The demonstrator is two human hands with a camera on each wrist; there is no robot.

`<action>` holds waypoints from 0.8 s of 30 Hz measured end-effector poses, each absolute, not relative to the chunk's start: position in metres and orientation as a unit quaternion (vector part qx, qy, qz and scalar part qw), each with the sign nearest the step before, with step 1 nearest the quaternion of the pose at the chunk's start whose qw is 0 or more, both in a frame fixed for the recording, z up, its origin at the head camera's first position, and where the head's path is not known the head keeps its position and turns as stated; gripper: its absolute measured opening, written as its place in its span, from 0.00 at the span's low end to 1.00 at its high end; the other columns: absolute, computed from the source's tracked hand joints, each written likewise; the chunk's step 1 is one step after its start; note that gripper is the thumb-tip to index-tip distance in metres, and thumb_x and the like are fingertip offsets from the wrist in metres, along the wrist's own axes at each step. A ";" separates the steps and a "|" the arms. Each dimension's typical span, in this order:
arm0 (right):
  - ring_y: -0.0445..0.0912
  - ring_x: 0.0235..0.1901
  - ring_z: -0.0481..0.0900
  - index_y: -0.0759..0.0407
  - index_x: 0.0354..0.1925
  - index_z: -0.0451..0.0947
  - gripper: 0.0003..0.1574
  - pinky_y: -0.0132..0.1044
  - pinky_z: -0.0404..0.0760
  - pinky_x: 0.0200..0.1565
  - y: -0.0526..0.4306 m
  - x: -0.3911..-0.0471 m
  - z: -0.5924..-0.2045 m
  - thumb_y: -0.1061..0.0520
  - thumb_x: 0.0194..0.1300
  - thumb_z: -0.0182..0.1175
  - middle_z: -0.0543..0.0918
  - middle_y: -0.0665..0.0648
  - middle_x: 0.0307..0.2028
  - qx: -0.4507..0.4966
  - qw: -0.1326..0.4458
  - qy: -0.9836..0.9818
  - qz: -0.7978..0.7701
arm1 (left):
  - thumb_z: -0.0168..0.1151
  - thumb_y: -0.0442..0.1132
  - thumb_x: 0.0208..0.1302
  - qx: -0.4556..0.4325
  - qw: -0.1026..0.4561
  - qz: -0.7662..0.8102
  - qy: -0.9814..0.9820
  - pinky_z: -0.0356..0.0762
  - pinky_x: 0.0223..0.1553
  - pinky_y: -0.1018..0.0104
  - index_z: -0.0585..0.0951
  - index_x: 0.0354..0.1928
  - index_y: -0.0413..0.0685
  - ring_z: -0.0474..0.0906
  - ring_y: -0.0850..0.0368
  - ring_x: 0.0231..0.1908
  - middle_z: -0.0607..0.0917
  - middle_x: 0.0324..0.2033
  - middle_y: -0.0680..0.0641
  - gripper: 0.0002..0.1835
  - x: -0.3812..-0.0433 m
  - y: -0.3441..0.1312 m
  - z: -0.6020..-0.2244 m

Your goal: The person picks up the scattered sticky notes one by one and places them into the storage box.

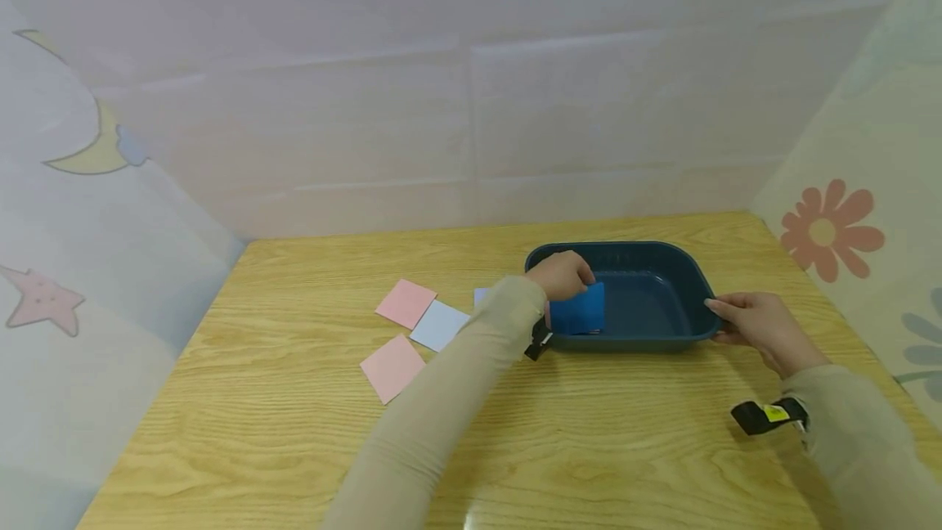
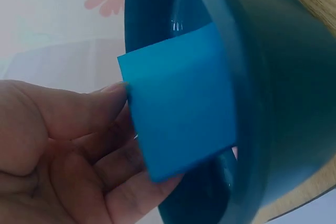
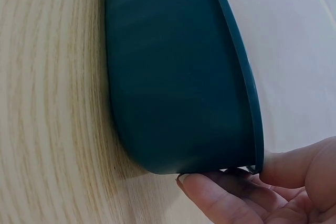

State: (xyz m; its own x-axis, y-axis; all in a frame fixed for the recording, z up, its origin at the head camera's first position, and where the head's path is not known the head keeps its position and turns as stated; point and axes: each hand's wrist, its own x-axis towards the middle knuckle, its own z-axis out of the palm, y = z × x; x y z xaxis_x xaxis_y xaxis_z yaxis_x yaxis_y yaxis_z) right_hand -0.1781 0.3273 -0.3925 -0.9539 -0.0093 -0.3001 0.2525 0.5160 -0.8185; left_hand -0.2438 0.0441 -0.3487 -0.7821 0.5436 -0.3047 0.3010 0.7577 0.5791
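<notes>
My left hand (image 1: 561, 275) pinches a blue square of paper (image 1: 577, 311) by one edge, over the left part of a dark teal basin (image 1: 640, 344). In the left wrist view, the thumb lies on the near edge of the blue square (image 2: 181, 103), with fingers behind it. The basin's rim (image 2: 231, 40) passes in front of the far side of the square. At the basin's right end, my right hand (image 1: 761, 327) grips the rim. The right wrist view shows its thumb (image 3: 289, 167) on the rim and its fingers under the outer wall (image 3: 178, 103).
Left of the basin, two pink squares (image 1: 406, 303) (image 1: 392, 368) and a pale blue square (image 1: 439, 325) lie on the wooden table (image 1: 257, 399). A lilac square (image 1: 480, 296) shows partly behind the left sleeve. A pale wall covering (image 1: 471, 105) rises behind the table.
</notes>
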 end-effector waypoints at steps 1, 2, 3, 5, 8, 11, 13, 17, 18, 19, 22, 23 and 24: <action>0.37 0.28 0.83 0.89 0.62 0.54 0.35 0.34 0.84 0.36 0.328 -0.178 -0.393 0.55 0.78 0.42 0.82 0.57 0.34 0.070 0.134 0.860 -0.488 | 0.53 0.33 0.73 0.232 0.232 0.259 0.909 0.73 0.50 0.71 0.79 0.59 0.45 0.73 0.55 0.59 0.79 0.58 0.48 0.16 -0.244 0.044 -0.348; 0.37 0.28 0.82 0.89 0.62 0.54 0.36 0.34 0.84 0.36 0.328 -0.178 -0.393 0.55 0.78 0.42 0.82 0.58 0.35 0.069 0.133 0.859 -0.489 | 0.53 0.33 0.73 0.229 0.229 0.262 0.909 0.74 0.50 0.71 0.79 0.60 0.45 0.73 0.54 0.59 0.79 0.58 0.48 0.16 -0.243 0.043 -0.348; 0.36 0.28 0.82 0.89 0.62 0.54 0.36 0.34 0.84 0.36 0.328 -0.178 -0.394 0.55 0.78 0.42 0.82 0.59 0.36 0.068 0.133 0.859 -0.489 | 0.53 0.33 0.73 0.227 0.224 0.264 0.910 0.74 0.51 0.70 0.79 0.60 0.45 0.73 0.54 0.59 0.79 0.58 0.48 0.17 -0.243 0.042 -0.347; 0.36 0.28 0.82 0.90 0.63 0.53 0.36 0.34 0.84 0.36 0.329 -0.179 -0.395 0.55 0.78 0.42 0.81 0.62 0.39 0.066 0.133 0.859 -0.489 | 0.53 0.34 0.73 0.219 0.214 0.273 0.912 0.73 0.52 0.69 0.78 0.61 0.44 0.74 0.54 0.59 0.79 0.59 0.48 0.17 -0.244 0.041 -0.346; 0.35 0.29 0.81 0.90 0.63 0.53 0.36 0.34 0.84 0.37 0.330 -0.180 -0.396 0.55 0.78 0.42 0.80 0.67 0.42 0.064 0.133 0.860 -0.488 | 0.53 0.33 0.73 0.214 0.199 0.295 0.910 0.73 0.52 0.70 0.76 0.62 0.41 0.74 0.54 0.58 0.79 0.58 0.46 0.18 -0.247 0.036 -0.347; 0.34 0.30 0.80 0.90 0.63 0.53 0.36 0.34 0.84 0.37 0.331 -0.180 -0.395 0.54 0.78 0.42 0.79 0.69 0.43 0.064 0.136 0.860 -0.487 | 0.54 0.33 0.72 0.214 0.184 0.321 0.904 0.74 0.49 0.72 0.76 0.62 0.40 0.76 0.56 0.55 0.80 0.55 0.46 0.18 -0.253 0.029 -0.355; 0.35 0.29 0.81 0.89 0.63 0.53 0.36 0.35 0.84 0.37 0.331 -0.181 -0.395 0.54 0.78 0.42 0.79 0.67 0.42 0.064 0.139 0.860 -0.487 | 0.54 0.33 0.72 0.208 0.183 0.336 0.900 0.74 0.48 0.71 0.75 0.62 0.39 0.76 0.55 0.54 0.80 0.54 0.45 0.18 -0.254 0.023 -0.355; 0.38 0.28 0.83 0.89 0.64 0.52 0.37 0.36 0.84 0.37 0.333 -0.182 -0.396 0.53 0.78 0.42 0.80 0.61 0.39 0.058 0.141 0.863 -0.482 | 0.55 0.33 0.72 0.198 0.183 0.367 0.891 0.75 0.48 0.70 0.76 0.62 0.40 0.76 0.55 0.54 0.80 0.54 0.45 0.18 -0.253 0.015 -0.354; 0.39 0.28 0.83 0.88 0.64 0.52 0.37 0.36 0.84 0.37 0.333 -0.183 -0.396 0.53 0.78 0.42 0.81 0.59 0.38 0.058 0.141 0.863 -0.482 | 0.54 0.33 0.72 0.190 0.189 0.368 0.890 0.75 0.49 0.70 0.75 0.63 0.39 0.76 0.53 0.55 0.80 0.55 0.44 0.19 -0.247 0.013 -0.347; 0.39 0.28 0.83 0.88 0.64 0.52 0.37 0.36 0.84 0.37 0.334 -0.183 -0.396 0.53 0.78 0.42 0.81 0.57 0.37 0.058 0.141 0.863 -0.482 | 0.54 0.33 0.72 0.190 0.187 0.372 0.889 0.75 0.49 0.70 0.75 0.63 0.39 0.76 0.53 0.55 0.80 0.55 0.44 0.19 -0.247 0.012 -0.346; 0.40 0.28 0.83 0.89 0.64 0.51 0.38 0.36 0.84 0.36 0.335 -0.183 -0.396 0.53 0.78 0.42 0.82 0.55 0.36 0.056 0.141 0.863 -0.481 | 0.55 0.34 0.72 0.190 0.181 0.383 0.885 0.75 0.48 0.71 0.76 0.62 0.40 0.76 0.53 0.55 0.80 0.55 0.44 0.18 -0.244 0.009 -0.344; 0.39 0.27 0.83 0.89 0.64 0.51 0.38 0.35 0.84 0.36 0.336 -0.183 -0.396 0.53 0.78 0.42 0.82 0.55 0.36 0.056 0.141 0.863 -0.481 | 0.55 0.34 0.72 0.190 0.180 0.387 0.884 0.75 0.48 0.70 0.76 0.62 0.40 0.76 0.53 0.54 0.80 0.55 0.43 0.18 -0.244 0.008 -0.343; 0.39 0.27 0.83 0.89 0.64 0.51 0.38 0.35 0.84 0.36 0.336 -0.183 -0.396 0.53 0.78 0.42 0.82 0.56 0.36 0.057 0.141 0.863 -0.482 | 0.55 0.34 0.72 0.191 0.178 0.389 0.884 0.75 0.48 0.71 0.76 0.62 0.40 0.77 0.53 0.54 0.80 0.55 0.43 0.18 -0.243 0.007 -0.343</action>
State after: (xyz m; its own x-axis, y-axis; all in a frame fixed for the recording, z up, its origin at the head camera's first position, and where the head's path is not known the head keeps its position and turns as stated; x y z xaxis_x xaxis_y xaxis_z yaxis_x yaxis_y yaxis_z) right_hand -0.1835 0.3362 -0.3963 -0.9536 -0.0371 -0.2989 0.2352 0.5280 -0.8160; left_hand -0.2434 0.0075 -0.3425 -0.8638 0.4758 -0.1659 0.1994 0.6250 0.7547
